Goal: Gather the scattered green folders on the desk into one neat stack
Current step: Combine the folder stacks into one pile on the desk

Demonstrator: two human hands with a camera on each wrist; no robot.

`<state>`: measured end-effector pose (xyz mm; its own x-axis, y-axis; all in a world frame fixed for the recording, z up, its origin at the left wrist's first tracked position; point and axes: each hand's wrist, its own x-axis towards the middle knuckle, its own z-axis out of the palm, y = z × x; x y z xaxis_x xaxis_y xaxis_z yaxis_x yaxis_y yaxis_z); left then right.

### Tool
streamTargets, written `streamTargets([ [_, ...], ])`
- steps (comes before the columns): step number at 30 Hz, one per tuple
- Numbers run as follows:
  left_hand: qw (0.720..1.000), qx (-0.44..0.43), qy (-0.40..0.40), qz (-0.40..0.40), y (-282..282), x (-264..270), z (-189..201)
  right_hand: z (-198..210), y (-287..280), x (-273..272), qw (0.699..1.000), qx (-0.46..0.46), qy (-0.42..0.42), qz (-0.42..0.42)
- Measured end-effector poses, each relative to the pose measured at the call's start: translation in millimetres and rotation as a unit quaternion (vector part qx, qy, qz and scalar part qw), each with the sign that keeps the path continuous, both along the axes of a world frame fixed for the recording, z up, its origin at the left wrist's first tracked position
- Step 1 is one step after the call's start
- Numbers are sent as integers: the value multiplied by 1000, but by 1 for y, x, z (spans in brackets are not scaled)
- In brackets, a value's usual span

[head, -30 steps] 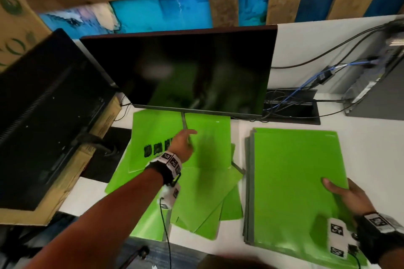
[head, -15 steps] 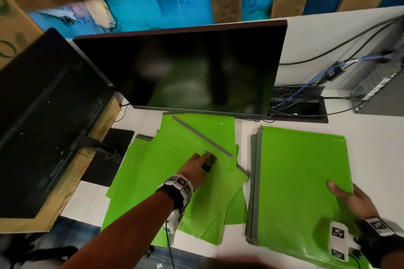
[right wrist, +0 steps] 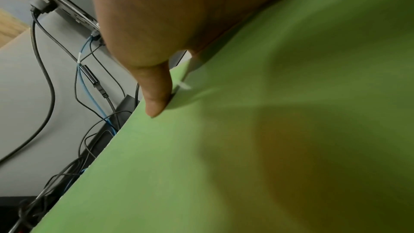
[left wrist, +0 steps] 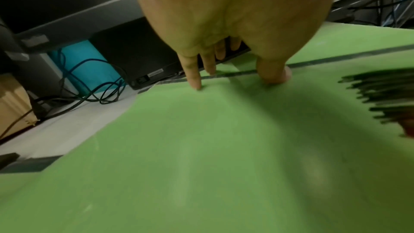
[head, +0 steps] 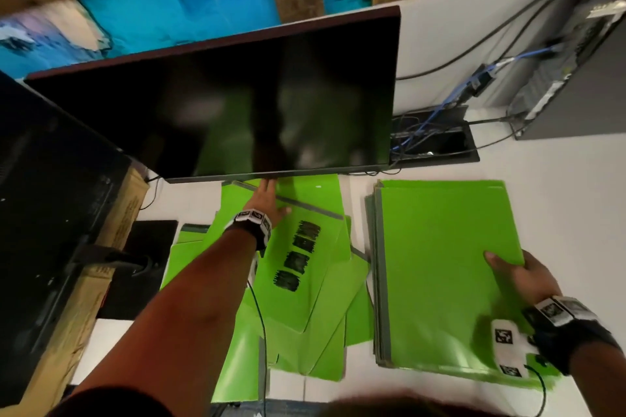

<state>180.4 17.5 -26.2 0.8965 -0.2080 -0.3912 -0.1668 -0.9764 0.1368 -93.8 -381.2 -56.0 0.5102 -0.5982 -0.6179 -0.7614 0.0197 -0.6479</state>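
Observation:
Several green folders (head: 305,349) lie fanned out loosely on the white desk (head: 559,200), left of centre. On top of them lies an angled folder with black scribbles (head: 315,294). My left hand (head: 267,203) reaches to its far end under the monitor; in the left wrist view one fingertip (left wrist: 196,84) and the thumb (left wrist: 274,75) press on this folder (left wrist: 201,148), fingers straight. To the right is a squared stack of green folders (head: 440,274). My right hand (head: 511,274) grips its right edge, thumb (right wrist: 156,95) on the top sheet (right wrist: 268,148), fingers hidden beneath.
A dark monitor (head: 237,105) overhangs the far end of the loose folders. A second black screen (head: 50,213) and a cardboard box (head: 125,213) stand at the left. Cables (head: 426,135) and a computer tower (head: 576,78) fill the back right.
My left hand has moved from the middle of the loose pile to its far end under the monitor. The scribbled folder now lies angled on top. My right hand has kept its grip.

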Motion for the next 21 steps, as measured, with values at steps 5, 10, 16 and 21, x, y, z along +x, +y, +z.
streamTargets([
  [5, 995, 91, 9, -47, -9, 18, -7, -6, -3, 0, 1000, 4, 6, -8],
  [10, 992, 107, 37, -58, -5, 23, -8, -9, -3, 0, 1000, 11, 4, -14],
  [16, 993, 69, -48, -81, 18, 10, -15, -7, -5, 0, 999, 26, 5, -20],
  [21, 997, -40, -65, -31, 28, -19, -4, -8, -5, 0, 999, 33, 3, -26],
])
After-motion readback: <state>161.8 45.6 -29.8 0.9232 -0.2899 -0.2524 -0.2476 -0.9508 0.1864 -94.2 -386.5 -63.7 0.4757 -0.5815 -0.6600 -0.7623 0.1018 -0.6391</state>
